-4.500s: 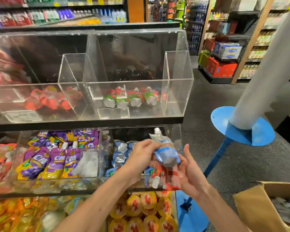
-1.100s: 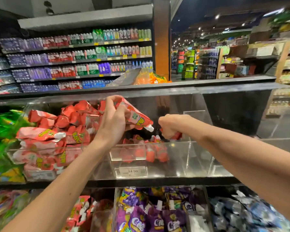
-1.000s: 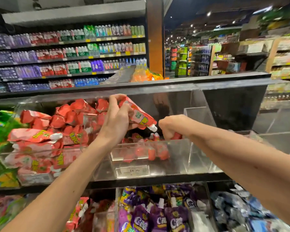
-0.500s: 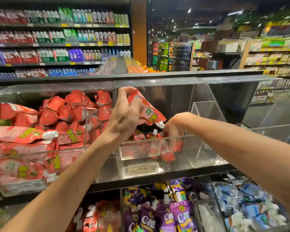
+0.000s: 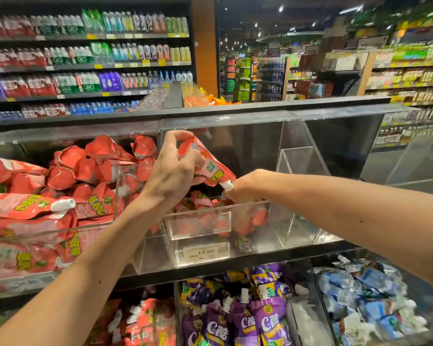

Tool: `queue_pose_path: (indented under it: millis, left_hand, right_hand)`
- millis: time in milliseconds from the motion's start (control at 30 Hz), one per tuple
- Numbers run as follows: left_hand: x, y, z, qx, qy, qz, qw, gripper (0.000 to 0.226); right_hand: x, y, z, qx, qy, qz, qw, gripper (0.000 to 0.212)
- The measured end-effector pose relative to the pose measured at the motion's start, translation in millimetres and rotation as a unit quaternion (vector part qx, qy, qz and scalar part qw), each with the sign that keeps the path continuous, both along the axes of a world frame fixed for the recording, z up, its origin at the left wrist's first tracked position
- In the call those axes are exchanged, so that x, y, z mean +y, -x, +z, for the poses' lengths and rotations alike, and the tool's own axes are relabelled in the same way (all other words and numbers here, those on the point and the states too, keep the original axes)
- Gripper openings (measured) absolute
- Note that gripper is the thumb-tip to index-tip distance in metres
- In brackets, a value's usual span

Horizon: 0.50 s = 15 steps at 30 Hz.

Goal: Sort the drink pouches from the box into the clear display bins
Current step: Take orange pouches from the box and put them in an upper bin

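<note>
One red drink pouch (image 5: 210, 168) is up in the air, tilted, its white cap (image 5: 227, 185) pointing down and to the right. It hangs over the left side of the middle clear bin (image 5: 273, 242) on the upper shelf, just above the front edge. The left hand (image 5: 171, 174) has it, fingers curled round the pouch's upper end and pinching it, with one finger arched high over the top.

The right hand (image 5: 243, 188) is right beside that cap and dips over the bin's front wall into a small heap of red pouches (image 5: 205, 203). Its fingers go down behind the heap and the shiny acrylic, so I cannot tell whether they are spread or gripping anything.

A price label (image 5: 202, 251) reading 14.90 sits on the bin's front, down at the shelf edge. The neighbouring bin (image 5: 115, 216) to the left is piled high with more red pouches (image 5: 85, 171).

On the shelf below there are purple pouches (image 5: 243, 320) in the centre, blue and white pouches (image 5: 368, 295) to the right, and red ones (image 5: 150, 320) to the left. Beyond it all are long store shelves of bottles (image 5: 85, 58).
</note>
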State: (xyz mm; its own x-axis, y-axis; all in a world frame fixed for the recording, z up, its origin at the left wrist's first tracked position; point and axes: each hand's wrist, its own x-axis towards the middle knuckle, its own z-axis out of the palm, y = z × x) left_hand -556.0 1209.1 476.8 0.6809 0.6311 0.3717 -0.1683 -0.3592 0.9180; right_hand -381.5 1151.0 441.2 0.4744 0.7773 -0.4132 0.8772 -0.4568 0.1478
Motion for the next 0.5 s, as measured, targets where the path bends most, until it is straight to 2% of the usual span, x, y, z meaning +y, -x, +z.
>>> queue_pose_path:
  millis: [67,133,267,333,400,467,500]
  left_hand:
    - [0.5,1.6,1.4,-0.002,0.008,0.002,1.000,0.031]
    - [0.7,3.0,2.0,-0.002,0.008,0.009,1.000,0.032]
    - [2.0,5.1,-1.6,0.026,-0.017,0.017,0.999,0.036]
    - [5.5,6.0,-4.1,0.055,-0.079,0.038,0.995,0.042]
    - [6.4,2.5,-4.3,0.096,-0.131,0.048,0.986,0.048]
    - [4.0,-7.4,-4.1,0.115,-0.143,0.050,0.982,0.051]
    - [1.1,-14.0,-3.2,0.118,-0.148,0.054,0.980,0.052]
  right_hand:
    - [1.7,-1.5,3.8,0.019,0.020,0.045,0.999,0.050]
    - [0.8,-0.3,4.0,-0.022,0.037,0.090,0.995,0.064]
    - [1.8,-9.9,16.8,-0.032,0.066,0.078,0.994,0.064]
    - [-1.2,-17.1,40.4,-0.030,0.043,0.087,0.995,0.068]
    - [-9.5,-19.9,66.0,0.073,-0.008,0.066,0.995,0.074]
    - [-18.3,-17.5,84.7,0.230,-0.053,0.038,0.971,0.068]
    - [-23.1,-14.8,91.4,0.267,-0.071,0.035,0.961,0.062]
